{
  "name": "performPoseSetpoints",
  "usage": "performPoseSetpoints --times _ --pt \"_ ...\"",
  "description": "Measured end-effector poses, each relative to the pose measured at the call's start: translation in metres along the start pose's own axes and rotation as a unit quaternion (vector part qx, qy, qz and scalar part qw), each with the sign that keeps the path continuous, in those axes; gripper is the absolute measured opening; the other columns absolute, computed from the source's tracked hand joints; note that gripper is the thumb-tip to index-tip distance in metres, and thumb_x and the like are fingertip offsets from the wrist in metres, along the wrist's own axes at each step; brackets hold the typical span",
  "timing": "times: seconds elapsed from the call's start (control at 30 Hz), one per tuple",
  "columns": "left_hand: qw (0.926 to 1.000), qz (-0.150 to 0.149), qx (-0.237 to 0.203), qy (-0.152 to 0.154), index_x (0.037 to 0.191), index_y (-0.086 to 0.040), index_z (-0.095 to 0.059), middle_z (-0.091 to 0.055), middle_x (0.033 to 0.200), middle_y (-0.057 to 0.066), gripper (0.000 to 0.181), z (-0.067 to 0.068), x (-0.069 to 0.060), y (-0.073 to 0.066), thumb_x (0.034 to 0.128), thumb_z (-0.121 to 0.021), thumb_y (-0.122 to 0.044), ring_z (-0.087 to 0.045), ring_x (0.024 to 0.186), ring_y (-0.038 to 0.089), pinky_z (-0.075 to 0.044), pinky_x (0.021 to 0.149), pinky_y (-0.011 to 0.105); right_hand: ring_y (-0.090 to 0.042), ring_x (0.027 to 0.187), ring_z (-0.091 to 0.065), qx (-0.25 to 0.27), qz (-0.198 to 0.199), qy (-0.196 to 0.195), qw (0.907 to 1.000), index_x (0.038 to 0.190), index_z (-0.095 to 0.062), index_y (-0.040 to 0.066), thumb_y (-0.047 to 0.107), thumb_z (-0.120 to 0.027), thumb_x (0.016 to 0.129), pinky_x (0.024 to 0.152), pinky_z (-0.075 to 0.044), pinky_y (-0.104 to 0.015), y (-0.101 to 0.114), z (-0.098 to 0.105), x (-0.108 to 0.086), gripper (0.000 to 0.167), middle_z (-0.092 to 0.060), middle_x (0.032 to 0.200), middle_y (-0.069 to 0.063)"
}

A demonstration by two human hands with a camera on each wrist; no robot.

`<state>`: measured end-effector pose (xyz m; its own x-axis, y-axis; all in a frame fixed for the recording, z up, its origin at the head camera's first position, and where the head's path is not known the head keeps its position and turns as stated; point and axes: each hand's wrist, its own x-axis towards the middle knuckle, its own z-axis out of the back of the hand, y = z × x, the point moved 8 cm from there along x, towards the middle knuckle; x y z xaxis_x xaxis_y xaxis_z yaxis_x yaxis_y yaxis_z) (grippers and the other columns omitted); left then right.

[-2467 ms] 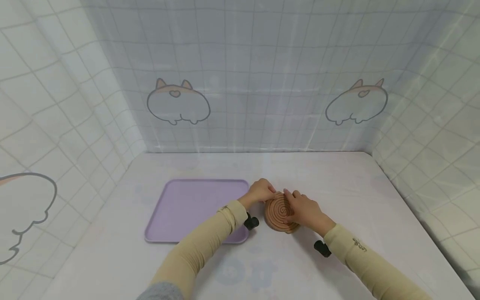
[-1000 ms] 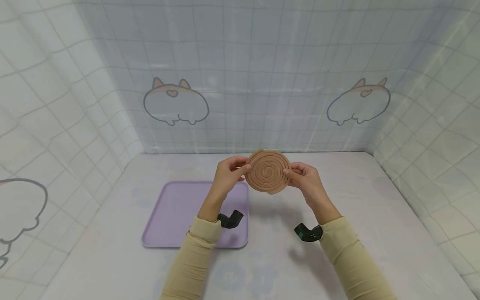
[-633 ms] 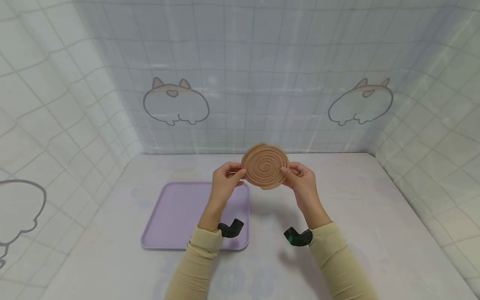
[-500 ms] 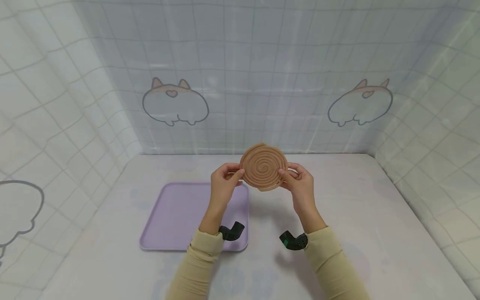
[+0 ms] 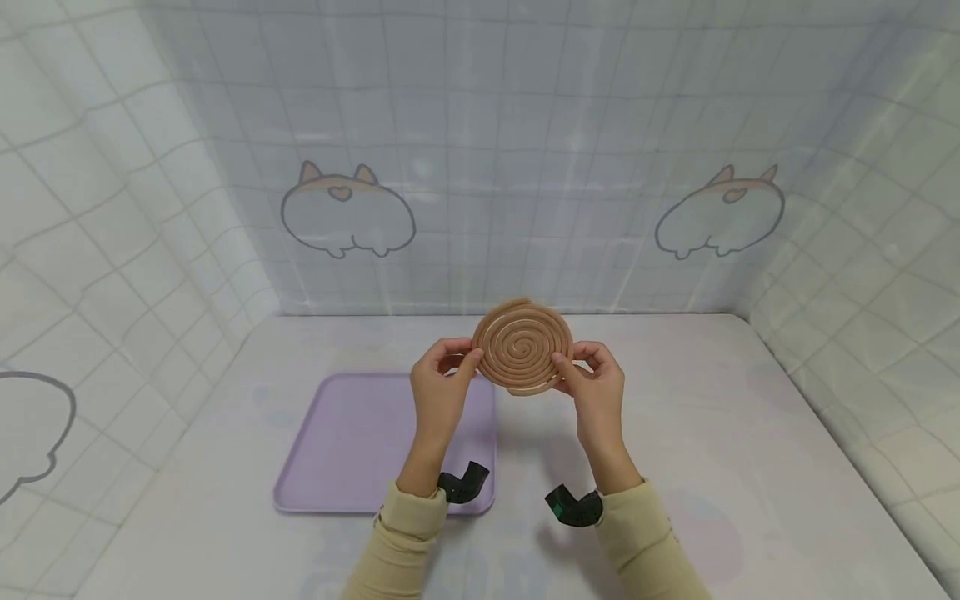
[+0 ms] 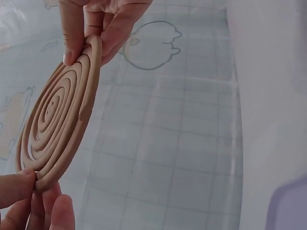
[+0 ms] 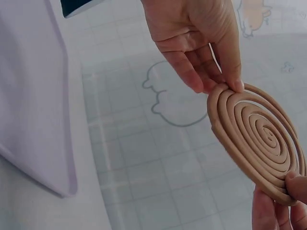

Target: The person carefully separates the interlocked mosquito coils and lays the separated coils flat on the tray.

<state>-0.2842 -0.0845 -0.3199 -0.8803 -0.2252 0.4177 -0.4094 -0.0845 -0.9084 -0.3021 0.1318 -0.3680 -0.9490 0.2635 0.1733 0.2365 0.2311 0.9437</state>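
A flat brown spiral coil [image 5: 522, 346], wound from a smooth, clay-like strand, is held up off the table with its face toward the head camera. My left hand [image 5: 438, 392] pinches its left edge, thumb in front and fingers behind. At the lower right edge, my right hand [image 5: 596, 383] pinches it in the same way. Narrow gaps show between some turns of the coil [image 7: 256, 136] in the right wrist view. In the left wrist view the coil [image 6: 60, 112] appears nearly edge-on, between the right hand [image 6: 108, 19] above and the left hand [image 6: 14, 189] below.
A purple tray [image 5: 337, 442] lies on the pale table [image 5: 720, 450], left of the coil and partly behind the left arm. Grid-patterned curtains [image 5: 480, 167] with cartoon animal prints enclose the table at the back and sides. A black camera sits at each wrist.
Both hands have lifted the coil off the table and turned its face toward the head camera. Over the last half second, coil and hands have shifted slightly left and lower in view.
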Motion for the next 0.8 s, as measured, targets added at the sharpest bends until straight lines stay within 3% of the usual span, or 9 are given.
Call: performPoseSetpoints --times 0.17,0.3,0.53,0.8 --pt "0.9999 -0.007 0.012 -0.003 0.091 0.009 -0.065 -0.064 0.087 0.02 0.015 0.003 -0.001 -0.003 0.0812 -0.068 -0.001 -0.061 0.071 0.021 -0.052 0.06 0.021 -0.013 0.066 -0.061 -0.009 0.017 -0.005 0.9998 0.092 -0.052 -0.006 -0.001 -0.069 0.08 0.057 -0.054 -0.026 0.002 -0.002 -0.005 0.021 -0.051 0.082 -0.011" --pt "0.9998 -0.008 0.014 -0.006 0.091 0.01 -0.064 -0.064 0.087 0.02 0.015 0.006 0.0 -0.001 0.0813 -0.068 -0.001 -0.06 0.07 0.017 -0.052 0.059 0.021 -0.012 0.063 -0.057 -0.024 0.029 -0.006 0.9993 0.091 -0.054 -0.006 0.0 -0.071 0.079 0.052 -0.051 -0.023 0.001 -0.003 -0.006 0.021 -0.053 0.078 -0.009" --pt "0.9988 -0.036 0.024 -0.024 0.092 0.002 -0.067 -0.065 0.085 0.014 0.017 0.009 0.003 0.022 0.0808 -0.071 -0.011 -0.06 0.073 0.016 -0.052 0.057 0.022 -0.011 0.058 -0.055 -0.064 0.051 -0.005 0.9967 0.09 -0.055 -0.005 0.004 -0.074 0.077 0.048 -0.049 -0.022 0.002 -0.003 -0.007 0.024 -0.051 0.081 -0.008" --pt "0.997 -0.058 0.036 -0.038 0.09 -0.002 -0.068 -0.065 0.082 0.009 0.017 0.011 0.004 0.018 0.0804 -0.072 -0.015 -0.061 0.075 0.016 -0.052 0.059 0.025 -0.013 0.062 -0.056 -0.104 0.088 0.003 0.9908 0.088 -0.055 -0.004 0.008 -0.075 0.077 0.049 -0.051 -0.025 0.008 -0.004 -0.006 0.025 -0.053 0.074 -0.009"
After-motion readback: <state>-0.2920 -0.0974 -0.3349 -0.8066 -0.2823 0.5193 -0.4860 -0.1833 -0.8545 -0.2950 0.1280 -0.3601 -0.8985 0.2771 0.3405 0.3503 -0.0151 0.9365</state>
